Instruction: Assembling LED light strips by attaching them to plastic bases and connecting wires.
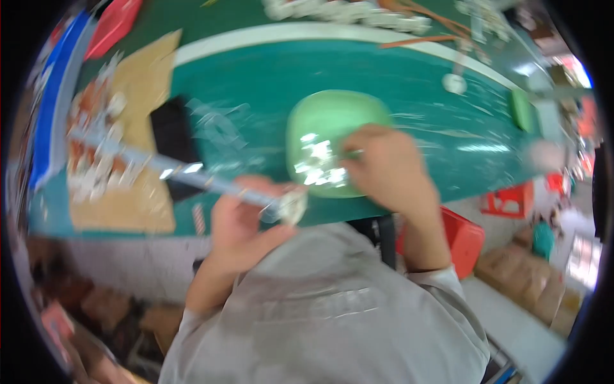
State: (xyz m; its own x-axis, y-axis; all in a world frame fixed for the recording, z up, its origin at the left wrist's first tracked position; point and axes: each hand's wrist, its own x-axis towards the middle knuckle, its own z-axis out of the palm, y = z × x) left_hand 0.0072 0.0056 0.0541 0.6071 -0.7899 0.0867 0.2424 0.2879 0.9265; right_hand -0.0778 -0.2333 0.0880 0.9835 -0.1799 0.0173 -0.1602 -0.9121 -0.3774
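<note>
My left hand (238, 233) is closed around one end of a long, pale translucent strip (185, 174), which slants up to the left over the table. At the held end, by my fingertips, sits a round white piece (293, 206). To the right of it a light green tray (336, 102) with rounded corners lies on the green tabletop. Shiny small pieces (320, 160) fill its lower left part, too blurred to name. My right hand (390, 166) is over the tray's right side, fingers pinched together; what they hold is hidden by blur.
On the left, white and orange-brown parts (96, 160) cover a cardboard sheet (144, 77) beside a black flat piece (176, 137) and clear plastic film (217, 125). White parts (352, 13) line the far side. A red stool (464, 240) stands under the table's right side.
</note>
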